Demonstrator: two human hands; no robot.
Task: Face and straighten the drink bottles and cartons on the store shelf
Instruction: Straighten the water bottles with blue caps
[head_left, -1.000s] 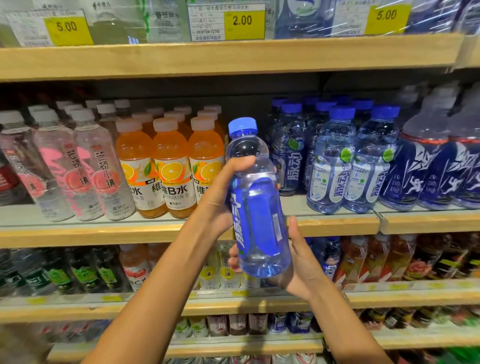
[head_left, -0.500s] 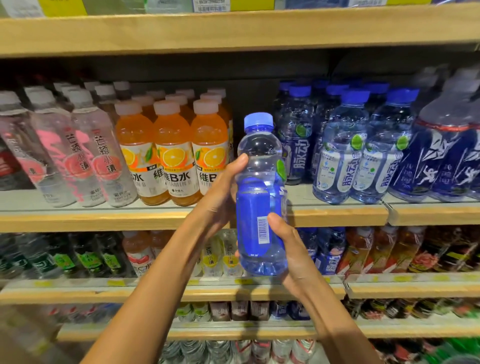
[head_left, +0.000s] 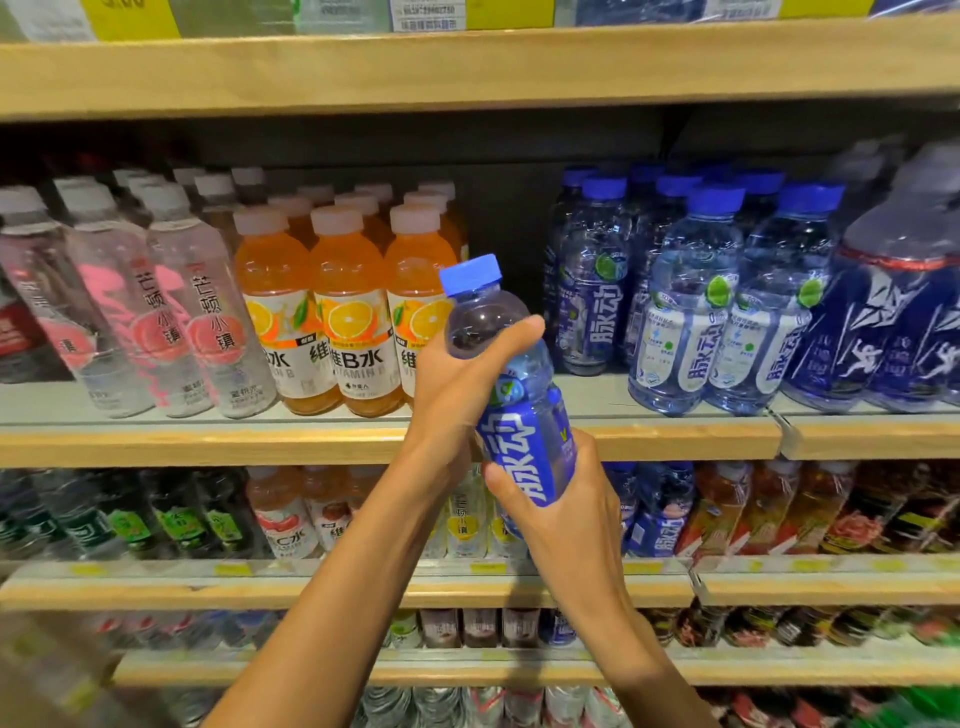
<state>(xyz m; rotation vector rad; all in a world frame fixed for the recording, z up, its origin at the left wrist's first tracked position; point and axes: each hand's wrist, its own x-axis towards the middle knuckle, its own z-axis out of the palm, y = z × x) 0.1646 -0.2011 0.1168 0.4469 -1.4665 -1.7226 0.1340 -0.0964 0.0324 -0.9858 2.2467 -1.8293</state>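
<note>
Where my head camera looks: blue bottle (head_left: 522, 441) held off the shelf, cap tilted left, in front of the wooden shelf edge (head_left: 208, 447).
Left hand (head_left: 452, 389): I grip the bottle's shoulder, thumb across it.
Right hand (head_left: 566, 509): I grip the lower body, thumb on the label.
Open room: dark gap (head_left: 504, 218) between orange bottles (head_left: 348, 312) and shelved blue bottles (head_left: 680, 322).
Hidden: bottle base, behind my right palm; lower-shelf labels blurred.

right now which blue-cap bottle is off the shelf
The tilted bottle gripped by the left hand and right hand; the other blue-cap bottles stand on the shelf.
</note>
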